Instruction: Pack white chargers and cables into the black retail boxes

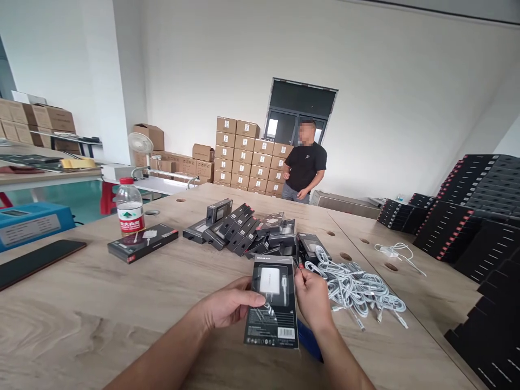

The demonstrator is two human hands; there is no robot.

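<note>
A black charger box (273, 319) with a clear window is held up before me; a white charger and cable show on it. My left hand (231, 303) grips its left edge, thumb across the front. My right hand (312, 292) has its fingers closed at the box's upper right edge; the fingertips are partly hidden. Right beyond it lies a tangle of white charging cables (361, 287). Behind the held box is a heap of similar black boxes (239, 230). Something blue (311, 341) shows under my right wrist, mostly covered.
At left are a single black box (144, 242), a bottle with a red cap (130, 206), a dark flat phone-like slab (38, 262) and a blue device (36, 222). Black boxes (483, 233) are stacked at right. A person (306, 165) stands beyond the table near cartons (239, 157).
</note>
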